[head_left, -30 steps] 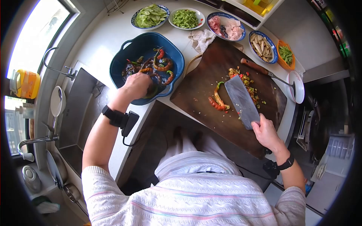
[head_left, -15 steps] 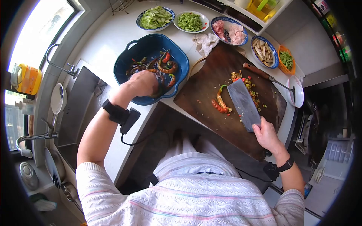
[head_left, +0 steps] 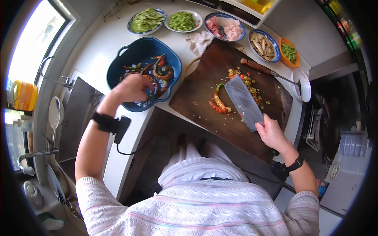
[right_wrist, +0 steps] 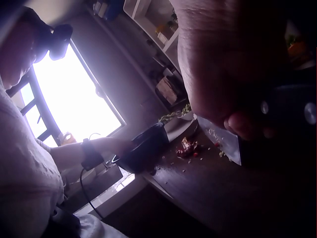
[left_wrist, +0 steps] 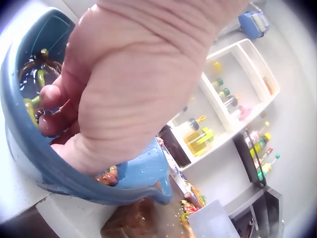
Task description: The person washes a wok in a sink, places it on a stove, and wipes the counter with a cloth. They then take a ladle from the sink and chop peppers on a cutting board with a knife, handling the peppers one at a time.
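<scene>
My left hand [head_left: 134, 87] is inside the blue basin [head_left: 115, 65], over wet, dark-skinned red and green peppers [head_left: 161, 71]. In the left wrist view its fingers [left_wrist: 58, 120] are curled beside a green pepper [left_wrist: 30, 110]; whether they hold a pepper I cannot tell. My right hand [head_left: 272, 133] grips a cleaver [head_left: 243, 103] by its handle. The blade lies flat and low over the brown chopping board [head_left: 193, 94]. Left of the blade are a few softened peppers [head_left: 219, 103], and along its far side runs a pile of chopped pepper [head_left: 252, 87].
A wooden-handled spatula [head_left: 258, 67] rests across the board into a white bowl [head_left: 302, 84]. Behind stand plates of sliced greens [head_left: 146, 20], chopped green pieces [head_left: 182, 21] and raw meat [head_left: 232, 29]. A cloth [head_left: 199, 41] lies by the board; the sink [head_left: 80, 114] is at left.
My left hand stays in the basin but has shifted left and back toward the near rim, uncovering more of the peppers. The right hand keeps its grip on the cleaver, barely moving over the board.
</scene>
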`<state>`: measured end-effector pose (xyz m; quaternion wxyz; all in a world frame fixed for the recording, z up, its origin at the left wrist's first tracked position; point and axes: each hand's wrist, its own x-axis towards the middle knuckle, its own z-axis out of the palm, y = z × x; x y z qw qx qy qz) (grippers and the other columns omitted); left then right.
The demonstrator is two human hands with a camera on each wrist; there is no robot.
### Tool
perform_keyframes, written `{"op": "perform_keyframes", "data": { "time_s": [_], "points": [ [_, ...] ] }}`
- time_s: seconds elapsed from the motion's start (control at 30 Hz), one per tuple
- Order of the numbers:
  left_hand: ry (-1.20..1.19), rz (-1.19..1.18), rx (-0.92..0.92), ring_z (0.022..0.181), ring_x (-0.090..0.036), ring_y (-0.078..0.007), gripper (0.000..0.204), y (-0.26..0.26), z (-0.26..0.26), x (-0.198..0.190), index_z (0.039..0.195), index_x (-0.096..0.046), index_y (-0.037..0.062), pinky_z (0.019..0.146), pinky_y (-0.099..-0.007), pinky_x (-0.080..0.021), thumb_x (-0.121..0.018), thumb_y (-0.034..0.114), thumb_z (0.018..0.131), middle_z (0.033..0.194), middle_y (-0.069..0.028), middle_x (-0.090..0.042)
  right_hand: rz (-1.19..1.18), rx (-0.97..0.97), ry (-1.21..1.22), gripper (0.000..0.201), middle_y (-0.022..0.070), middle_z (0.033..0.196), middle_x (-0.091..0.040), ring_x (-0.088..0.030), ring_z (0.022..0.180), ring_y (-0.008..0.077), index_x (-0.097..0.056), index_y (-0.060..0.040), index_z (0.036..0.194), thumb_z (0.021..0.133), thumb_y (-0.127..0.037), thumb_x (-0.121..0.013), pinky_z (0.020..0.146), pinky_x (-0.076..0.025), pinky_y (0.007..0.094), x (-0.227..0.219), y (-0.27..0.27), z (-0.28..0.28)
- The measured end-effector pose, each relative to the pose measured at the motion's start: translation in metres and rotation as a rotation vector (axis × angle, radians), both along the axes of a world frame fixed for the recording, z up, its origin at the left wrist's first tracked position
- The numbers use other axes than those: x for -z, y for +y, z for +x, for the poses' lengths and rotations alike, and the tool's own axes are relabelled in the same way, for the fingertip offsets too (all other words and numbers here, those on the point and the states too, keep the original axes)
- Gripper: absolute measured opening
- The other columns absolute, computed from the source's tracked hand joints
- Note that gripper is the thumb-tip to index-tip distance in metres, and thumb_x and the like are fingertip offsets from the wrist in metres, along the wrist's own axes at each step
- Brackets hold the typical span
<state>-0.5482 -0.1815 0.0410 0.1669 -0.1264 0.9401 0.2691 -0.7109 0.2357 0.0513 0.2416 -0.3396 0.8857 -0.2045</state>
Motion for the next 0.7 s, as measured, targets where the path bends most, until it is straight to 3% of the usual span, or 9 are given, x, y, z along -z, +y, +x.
{"op": "perform_keyframes", "data": {
  "time_s": [0.1, 0.2, 0.3, 0.37, 0.5, 0.57, 0.6, 0.63, 0.7],
  "points": [
    [0.152, 0.368, -0.337, 0.065, -0.055, -0.0085, 0.034, -0.012, 0.008, -0.007, 0.097, -0.066, -0.0006, 0.059, -0.0232, -0.043, -0.058, -0.001, 0.063, 0.069, -0.0034, -0.058, -0.019, -0.005, -0.013, 0.023, 0.0283, 0.068, -0.057, -0.058, 0.070, 0.0454, -0.043, 0.0050, 0.081, 0.086, -0.012, -0.057, 0.059, -0.045, 0.0473, 0.005, 0.004, -0.003],
    [0.465, 0.574, -0.511, 0.063, -0.050, -0.0061, 0.031, -0.023, 0.017, 0.009, 0.101, -0.063, -0.0027, 0.058, -0.0213, -0.041, -0.054, -0.001, 0.071, 0.072, 0.0016, -0.056, -0.042, 0.004, -0.032, 0.023, 0.0277, 0.068, -0.057, -0.058, 0.069, 0.0452, -0.042, 0.0050, 0.080, 0.087, -0.012, -0.057, 0.059, -0.045, 0.0465, 0.006, 0.006, -0.004],
    [0.607, 0.772, -0.553, 0.067, -0.055, -0.0053, 0.028, 0.015, 0.014, -0.012, 0.105, -0.063, -0.0001, 0.059, -0.0191, -0.045, -0.055, 0.001, 0.079, 0.082, -0.0026, -0.065, -0.035, 0.007, -0.057, 0.023, 0.0276, 0.069, -0.058, -0.058, 0.069, 0.0450, -0.042, 0.0055, 0.081, 0.087, -0.012, -0.057, 0.059, -0.045, 0.0460, 0.002, 0.003, -0.004],
    [0.638, 0.930, -0.545, 0.068, -0.058, -0.0058, 0.026, 0.071, 0.000, -0.012, 0.106, -0.063, 0.0005, 0.059, -0.0197, -0.046, -0.056, 0.001, 0.081, 0.084, -0.0038, -0.066, -0.011, 0.013, -0.088, 0.024, 0.0276, 0.070, -0.058, -0.058, 0.069, 0.0448, -0.043, 0.0055, 0.081, 0.088, -0.012, -0.057, 0.060, -0.045, 0.0457, 0.000, 0.002, -0.005],
    [0.474, 1.129, -0.508, 0.066, -0.056, -0.0058, 0.021, 0.151, -0.028, 0.043, 0.101, -0.064, 0.0015, 0.059, -0.0211, -0.046, -0.059, 0.001, 0.081, 0.084, -0.0024, -0.067, -0.017, 0.018, -0.095, 0.024, 0.0274, 0.069, -0.058, -0.058, 0.069, 0.0447, -0.043, 0.0054, 0.081, 0.088, -0.013, -0.057, 0.060, -0.045, 0.0453, 0.003, 0.004, -0.006],
    [0.457, 0.811, -0.397, 0.074, -0.058, -0.0070, 0.021, 0.163, -0.038, 0.053, 0.103, -0.062, -0.0009, 0.066, -0.0225, -0.048, -0.057, -0.003, 0.082, 0.088, -0.0009, -0.065, -0.022, 0.019, -0.091, 0.024, 0.0272, 0.069, -0.058, -0.059, 0.069, 0.0445, -0.043, 0.0050, 0.081, 0.088, -0.013, -0.057, 0.059, -0.045, 0.0447, 0.004, 0.005, -0.007],
    [0.406, 0.634, -0.398, 0.074, -0.060, -0.0124, 0.017, 0.165, -0.037, 0.054, 0.097, -0.064, 0.0011, 0.067, -0.0257, -0.049, -0.059, -0.003, 0.081, 0.086, -0.0021, -0.064, -0.020, 0.021, -0.091, 0.024, 0.0272, 0.069, -0.058, -0.059, 0.069, 0.0445, -0.043, 0.0050, 0.081, 0.088, -0.013, -0.057, 0.059, -0.045, 0.0447, 0.006, 0.007, -0.009],
    [0.403, 0.636, -0.397, 0.074, -0.060, -0.0124, 0.017, 0.167, -0.037, 0.053, 0.097, -0.064, 0.0011, 0.067, -0.0257, -0.049, -0.059, -0.003, 0.081, 0.086, -0.0021, -0.064, -0.050, 0.013, -0.080, 0.024, 0.0270, 0.069, -0.058, -0.059, 0.069, 0.0441, -0.043, 0.0047, 0.081, 0.087, -0.013, -0.057, 0.059, -0.045, 0.0443, 0.009, 0.009, -0.011],
    [0.680, 0.214, -0.288, 0.073, -0.061, -0.0191, 0.016, 0.171, -0.036, 0.055, 0.091, -0.067, 0.0049, 0.065, -0.0284, -0.049, -0.063, -0.003, 0.077, 0.083, -0.0055, -0.061, -0.076, 0.004, -0.073, 0.023, 0.0268, 0.069, -0.058, -0.059, 0.068, 0.0437, -0.044, 0.0044, 0.081, 0.087, -0.013, -0.057, 0.058, -0.045, 0.0440, 0.011, 0.011, -0.012]
  ]
}}
